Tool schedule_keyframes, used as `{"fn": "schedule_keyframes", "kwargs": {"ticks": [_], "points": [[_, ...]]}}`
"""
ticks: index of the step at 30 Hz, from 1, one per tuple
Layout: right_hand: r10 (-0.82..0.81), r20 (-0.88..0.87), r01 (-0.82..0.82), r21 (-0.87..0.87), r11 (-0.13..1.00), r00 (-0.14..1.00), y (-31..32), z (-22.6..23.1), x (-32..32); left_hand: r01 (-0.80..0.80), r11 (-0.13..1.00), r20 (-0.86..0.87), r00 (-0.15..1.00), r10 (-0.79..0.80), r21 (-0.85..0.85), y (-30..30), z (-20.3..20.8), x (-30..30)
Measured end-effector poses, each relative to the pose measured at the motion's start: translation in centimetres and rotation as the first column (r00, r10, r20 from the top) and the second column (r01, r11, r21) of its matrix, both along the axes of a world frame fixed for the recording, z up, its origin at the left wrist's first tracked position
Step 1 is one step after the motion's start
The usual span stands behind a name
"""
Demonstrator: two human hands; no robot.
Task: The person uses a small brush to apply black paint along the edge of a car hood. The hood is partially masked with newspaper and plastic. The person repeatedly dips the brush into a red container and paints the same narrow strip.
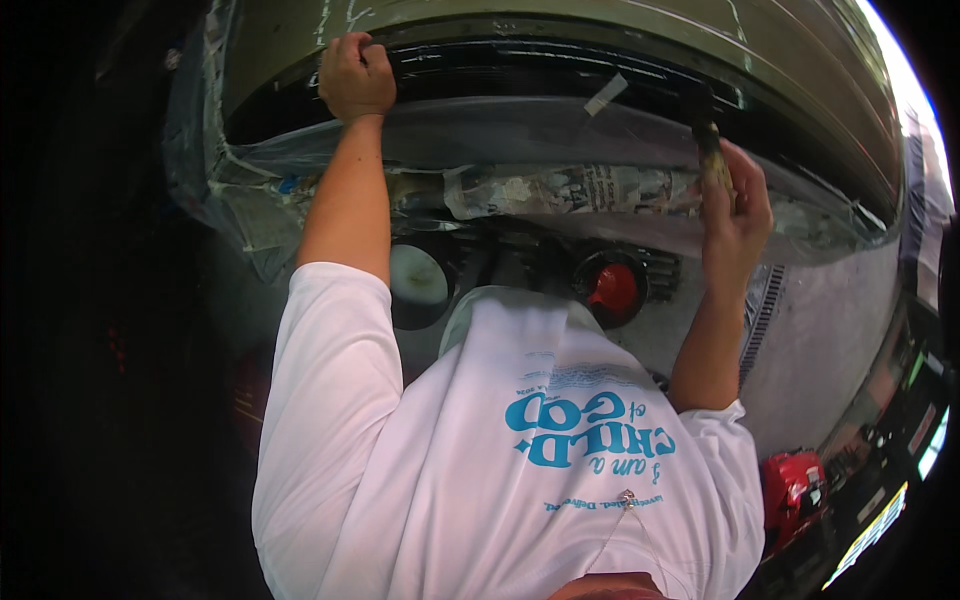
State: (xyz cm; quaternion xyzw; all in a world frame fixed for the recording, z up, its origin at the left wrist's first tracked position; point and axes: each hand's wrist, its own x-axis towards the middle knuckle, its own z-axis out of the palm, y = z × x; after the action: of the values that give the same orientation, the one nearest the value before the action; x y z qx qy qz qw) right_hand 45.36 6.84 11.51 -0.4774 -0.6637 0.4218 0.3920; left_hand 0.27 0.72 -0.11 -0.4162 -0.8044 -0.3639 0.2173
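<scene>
My right hand (pixel 738 195) is closed around the worn handle of a paintbrush (pixel 710 150). The brush's dark head is hard to make out against the glossy black band (pixel 540 65) along the lower edge of a curved olive vehicle panel (pixel 560 15). Over to the left, my left hand (pixel 357 78) rests at the panel with its fingers curled in. Whatever it may hold is hidden. A loose pale strip of tape (pixel 605 95) sticks up between the hands. Below the band runs clear plastic sheeting (pixel 480 120), with newspaper (pixel 570 190) wrapped beneath it.
Under my arms stand a round container with a whitish inside (pixel 418 275) and a black bucket with red contents (pixel 612 288). A floor drain grate (pixel 762 320) lies to the right. Farther back on that side is a red object (pixel 795 490). Plastic hangs at the panel's left end.
</scene>
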Motion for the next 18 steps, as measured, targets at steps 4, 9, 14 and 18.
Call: {"fn": "schedule_keyframes", "kwargs": {"ticks": [4, 9, 14, 18], "points": [[-0.052, 0.358, -0.132, 0.471, 0.872, 0.932, 4.1, 2.4, -2.5, -0.024, 0.999, 0.018, 1.0, 0.023, 0.032, 0.0, 0.6, 0.6], [-0.187, 0.791, -0.353, 0.453, 0.819, 0.582, 6.6, 3.8, -7.7, -0.035, 0.999, 0.037, 0.999, 0.033, 0.036, 0.2, -0.6, -0.4], [-0.208, 0.933, -0.418, 0.321, 0.85, 0.293, 7.6, 3.3, -11.0, -0.048, 0.997, 0.049, 0.998, 0.045, 0.064, 0.5, -0.9, -0.6], [-0.242, 0.926, -0.506, 0.363, 0.782, 0.289, 7.7, 2.4, -11.6, -0.04, 0.997, 0.058, 0.998, 0.036, 0.059, 0.2, -0.6, -0.4]]}}
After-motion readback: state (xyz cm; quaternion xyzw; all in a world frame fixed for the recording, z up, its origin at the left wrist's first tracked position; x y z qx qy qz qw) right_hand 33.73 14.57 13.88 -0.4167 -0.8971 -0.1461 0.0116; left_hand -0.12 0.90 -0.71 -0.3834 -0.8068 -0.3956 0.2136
